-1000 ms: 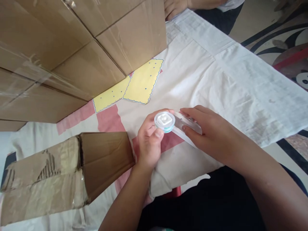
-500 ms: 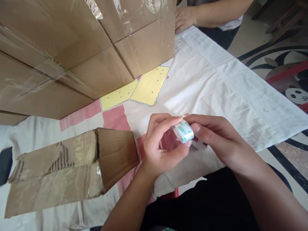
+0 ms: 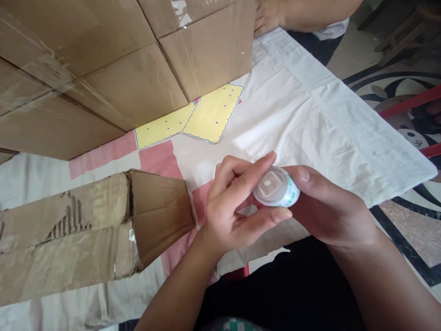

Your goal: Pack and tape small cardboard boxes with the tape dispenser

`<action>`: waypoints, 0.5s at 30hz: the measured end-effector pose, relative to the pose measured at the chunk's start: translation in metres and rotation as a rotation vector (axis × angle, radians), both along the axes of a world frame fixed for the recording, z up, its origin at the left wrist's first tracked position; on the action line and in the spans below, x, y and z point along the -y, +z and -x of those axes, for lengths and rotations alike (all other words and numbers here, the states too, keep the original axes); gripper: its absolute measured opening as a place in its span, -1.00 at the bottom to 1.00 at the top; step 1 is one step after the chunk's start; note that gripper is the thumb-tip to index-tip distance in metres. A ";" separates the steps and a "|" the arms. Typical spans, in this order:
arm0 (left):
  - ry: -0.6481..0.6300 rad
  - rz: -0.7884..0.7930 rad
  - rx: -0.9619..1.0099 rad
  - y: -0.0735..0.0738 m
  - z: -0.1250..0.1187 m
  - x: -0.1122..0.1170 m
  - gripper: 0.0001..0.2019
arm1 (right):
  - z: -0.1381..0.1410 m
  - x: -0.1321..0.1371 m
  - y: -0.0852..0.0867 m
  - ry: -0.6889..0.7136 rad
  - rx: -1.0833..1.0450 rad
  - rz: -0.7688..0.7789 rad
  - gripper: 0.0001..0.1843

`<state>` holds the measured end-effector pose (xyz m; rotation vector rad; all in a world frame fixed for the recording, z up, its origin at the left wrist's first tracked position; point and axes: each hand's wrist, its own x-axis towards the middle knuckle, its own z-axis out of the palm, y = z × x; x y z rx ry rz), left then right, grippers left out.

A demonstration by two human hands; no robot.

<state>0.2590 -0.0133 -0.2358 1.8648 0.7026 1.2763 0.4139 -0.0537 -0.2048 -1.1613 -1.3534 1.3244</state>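
Note:
A small round plastic container (image 3: 272, 186) with a white and green label is held up over the near edge of the cloth-covered table. Its translucent end, with a pale square shape in it, faces me. My left hand (image 3: 237, 197) grips it from the left, forefinger above and thumb below. From the right, my right hand (image 3: 327, 207) curls around its labelled side, thumb up; the fingers behind it are partly hidden. Left of my hands lies an open-flapped, worn cardboard box (image 3: 161, 220) with torn patches.
Large taped cartons (image 3: 120, 82) stand stacked at the back left. Two yellow sheets (image 3: 213, 115) with scalloped blue borders lie against them. Another person's hand (image 3: 267, 16) rests on the far side by the cartons. The white cloth (image 3: 327, 133) spreads to the table's right corner.
The container has turned, so its translucent end now faces me rather than its label. My left forefinger has stretched out over it. The view has shifted slightly.

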 end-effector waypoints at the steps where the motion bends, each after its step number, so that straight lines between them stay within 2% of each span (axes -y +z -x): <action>1: -0.002 0.012 -0.001 0.000 0.000 0.001 -0.56 | 0.001 0.000 0.001 0.033 -0.064 0.047 -0.40; 4: 0.012 0.018 0.011 -0.003 0.001 0.003 -0.57 | 0.003 -0.001 0.004 0.098 -0.197 0.150 -0.43; 9: 0.007 -0.087 0.054 -0.007 0.002 0.004 -0.49 | 0.009 0.000 0.006 -0.003 -0.139 0.123 -0.43; 11: 0.037 -0.126 0.038 -0.007 0.002 0.004 -0.45 | 0.011 0.001 0.005 -0.017 -0.185 0.131 -0.43; 15: 0.037 -0.208 0.013 -0.001 0.003 0.004 -0.40 | 0.007 0.001 0.001 0.074 -0.372 0.119 -0.48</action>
